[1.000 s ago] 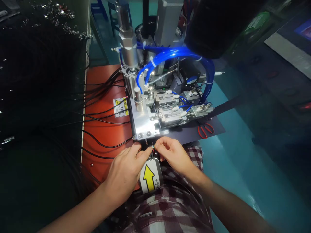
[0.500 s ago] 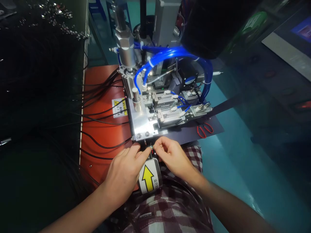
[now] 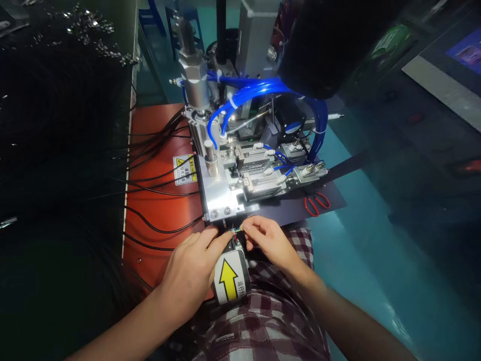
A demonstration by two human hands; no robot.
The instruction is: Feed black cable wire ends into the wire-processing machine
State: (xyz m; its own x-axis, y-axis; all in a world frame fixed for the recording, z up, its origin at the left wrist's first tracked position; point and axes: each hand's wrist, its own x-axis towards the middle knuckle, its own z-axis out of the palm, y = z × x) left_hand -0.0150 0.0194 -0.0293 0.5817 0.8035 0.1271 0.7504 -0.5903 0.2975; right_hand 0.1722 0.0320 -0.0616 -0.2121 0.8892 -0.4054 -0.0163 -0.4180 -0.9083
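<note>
Just in front of the machine's metal block, a small cluster of thin wires [image 3: 235, 232], red and green among them, shows between my hands. My left hand [image 3: 193, 260] lies over the black strip from the left, with its fingers bent and a fingertip pressed against the cluster; the rest of its grip is hidden. From the right, my right hand [image 3: 268, 241] pinches the end of a thin green wire between thumb and forefinger, its other fingers curled. Below them a rounded cover [image 3: 230, 278] carries a yellow arrow on white.
The machine [image 3: 221, 193] stands right behind my hands, with blue air hoses [image 3: 263, 90] arching over its cylinders. Red-handled scissors [image 3: 317, 203] lie on the dark plate at right. Several black cables cross the red base [image 3: 154, 150]. A dark mass of cables fills the left side.
My right hand has shifted slightly right and down, away from my left fingertips, and the green wire now shows between them. My left hand stays nearly in place.
</note>
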